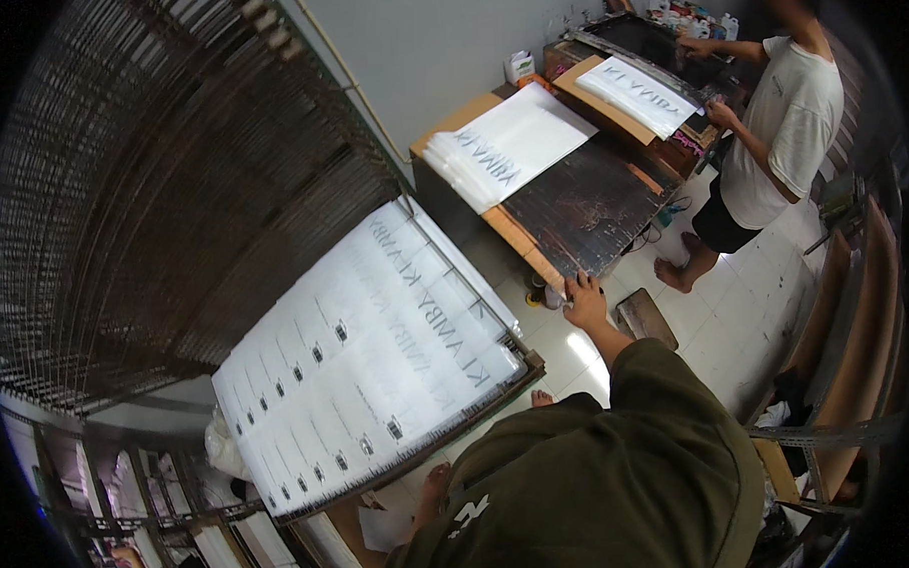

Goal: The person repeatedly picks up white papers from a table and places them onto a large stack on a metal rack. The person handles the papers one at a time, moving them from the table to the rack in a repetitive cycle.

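Note:
My right hand (587, 303) rests on the near corner of a dark, worn table (587, 204), its fingers apart and nothing seen in them. My left hand does not show. On the far left part of that table lies a stack of white sheets (539, 126) with dark lettering along its near side. Left of me, large translucent printed sheets (323, 389) lie on the lowered shelf of a wire drying rack (186, 183). They carry big letters along one side and rows of small dark marks.
Across the table a co-worker (794, 122) in a pale shirt stands at a dark screen frame (631, 47), near another printed stack (636, 92). Bottles (691, 20) stand behind. A brown board (646, 319) is on the tiled floor (711, 310). Shelving holds curved brown boards (862, 340) at right.

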